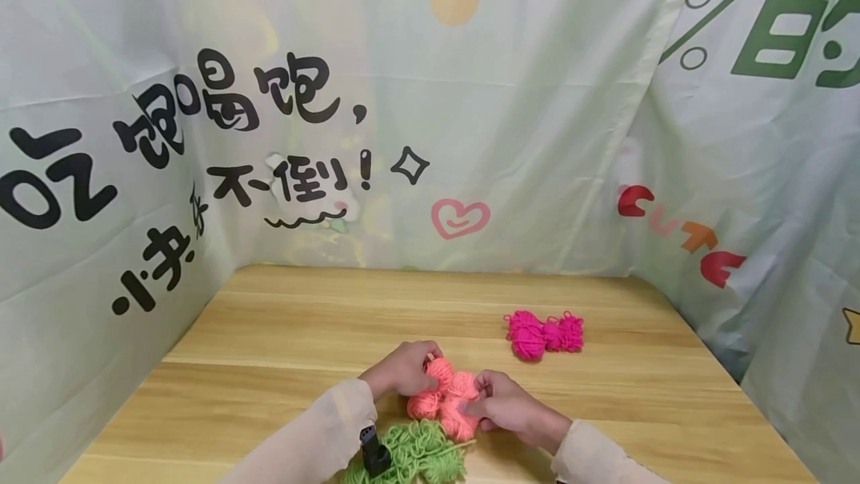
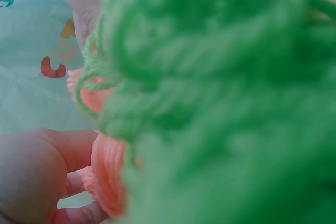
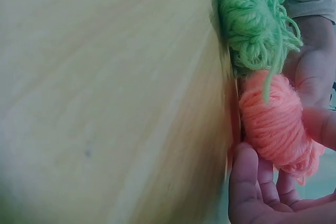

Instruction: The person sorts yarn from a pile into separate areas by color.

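Note:
In the head view a bundle of coral yarn (image 1: 458, 408), wound into several small balls, lies on the wooden table between both hands. From its left side my left hand (image 1: 405, 369) grips one ball; the left wrist view has the thumb and fingers around the coral strands (image 2: 109, 174). My right hand (image 1: 513, 408) holds the opposite side, its thumb and fingers curled about a coral skein (image 3: 273, 121) in the right wrist view. Looped green yarn (image 1: 423, 454) sits just in front of the coral bundle, under the left wrist, and blocks much of the left wrist view.
Farther back on the right of the table (image 1: 302, 320) lies a magenta yarn bundle (image 1: 531, 338). Printed cloth (image 1: 537, 133) hangs around the table's back and sides. A black strap device (image 1: 373, 454) is worn on the left wrist, over the green yarn.

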Available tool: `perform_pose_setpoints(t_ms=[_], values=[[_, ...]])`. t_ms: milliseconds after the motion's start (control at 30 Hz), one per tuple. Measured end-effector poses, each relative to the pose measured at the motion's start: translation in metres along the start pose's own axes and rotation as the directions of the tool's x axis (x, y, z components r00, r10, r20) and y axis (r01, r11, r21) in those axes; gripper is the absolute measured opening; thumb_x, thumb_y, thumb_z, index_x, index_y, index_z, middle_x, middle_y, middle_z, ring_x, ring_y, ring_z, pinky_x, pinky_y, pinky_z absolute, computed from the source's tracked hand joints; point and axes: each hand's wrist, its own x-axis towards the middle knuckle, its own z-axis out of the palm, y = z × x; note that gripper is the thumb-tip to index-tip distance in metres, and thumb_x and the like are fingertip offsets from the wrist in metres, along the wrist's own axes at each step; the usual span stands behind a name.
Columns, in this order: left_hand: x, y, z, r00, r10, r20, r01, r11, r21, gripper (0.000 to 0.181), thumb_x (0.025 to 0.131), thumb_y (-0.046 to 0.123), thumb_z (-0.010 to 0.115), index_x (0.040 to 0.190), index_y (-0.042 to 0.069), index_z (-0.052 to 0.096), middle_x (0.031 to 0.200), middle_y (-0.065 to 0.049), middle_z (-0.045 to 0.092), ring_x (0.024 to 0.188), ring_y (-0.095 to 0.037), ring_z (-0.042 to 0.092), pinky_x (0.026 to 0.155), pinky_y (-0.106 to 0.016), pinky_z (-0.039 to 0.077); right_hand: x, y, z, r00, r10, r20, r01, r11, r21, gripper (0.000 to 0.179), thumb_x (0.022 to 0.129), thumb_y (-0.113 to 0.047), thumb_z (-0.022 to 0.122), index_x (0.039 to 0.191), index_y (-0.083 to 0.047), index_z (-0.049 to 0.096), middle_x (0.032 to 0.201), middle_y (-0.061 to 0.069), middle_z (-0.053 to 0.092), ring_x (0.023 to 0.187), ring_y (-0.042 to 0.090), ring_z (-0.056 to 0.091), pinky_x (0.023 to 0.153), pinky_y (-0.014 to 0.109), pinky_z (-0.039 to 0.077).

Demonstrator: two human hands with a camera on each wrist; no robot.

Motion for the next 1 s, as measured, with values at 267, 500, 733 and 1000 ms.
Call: perform_pose_setpoints(t_ms=[267, 500, 733, 1000], values=[[0.000, -0.003, -0.003, 1.000, 0.024, -0.016, -0.024, 1.000, -0.004, 0.028, 0.081, 0.008, 0.071, 0.106, 0.013, 0.060, 0.087, 0.001, 0.058, 0.074, -0.014, 0.053, 0.062, -0.029, 0.046, 0.001, -0.003, -0.001, 1.000, -0.009, 0.019, 0.008, 0.999, 0.052, 0.029, 0.083, -0.003, 0.069, 0.098, 0.000, 0.045, 0.081, 0.004, 0.046, 0.069, 0.016, 0.051, 0.061, 0.029, 0.050], [-0.003, -0.001, -0.006, 0.998, 0.054, -0.032, -0.054, 0.999, -0.007, 0.029, 0.078, 0.006, 0.072, 0.104, 0.011, 0.061, 0.091, -0.001, 0.061, 0.078, -0.015, 0.055, 0.065, -0.029, 0.047, 0.003, -0.009, -0.003, 0.999, -0.020, 0.044, 0.015, 0.994, 0.105, 0.029, 0.085, 0.000, 0.067, 0.101, 0.002, 0.043, 0.084, 0.007, 0.046, 0.071, 0.019, 0.055, 0.066, 0.036, 0.056], [-0.003, -0.003, -0.005, 0.997, 0.066, -0.025, -0.067, 0.998, -0.009, 0.029, 0.078, 0.007, 0.073, 0.104, 0.012, 0.062, 0.091, -0.001, 0.061, 0.080, -0.015, 0.056, 0.066, -0.029, 0.048, 0.006, -0.017, -0.009, 0.998, -0.039, 0.051, 0.033, 0.993, 0.116, 0.030, 0.087, -0.001, 0.065, 0.105, 0.004, 0.042, 0.086, 0.008, 0.047, 0.071, 0.019, 0.056, 0.067, 0.037, 0.057], [-0.003, -0.003, -0.006, 0.998, 0.064, -0.019, -0.064, 0.998, 0.006, 0.029, 0.078, 0.008, 0.072, 0.106, 0.010, 0.062, 0.089, 0.000, 0.060, 0.078, -0.014, 0.055, 0.065, -0.028, 0.047, 0.011, -0.026, -0.017, 0.997, -0.037, 0.065, 0.027, 0.989, 0.142, 0.031, 0.090, -0.007, 0.066, 0.106, 0.002, 0.041, 0.085, 0.007, 0.044, 0.067, 0.018, 0.055, 0.064, 0.035, 0.055]])
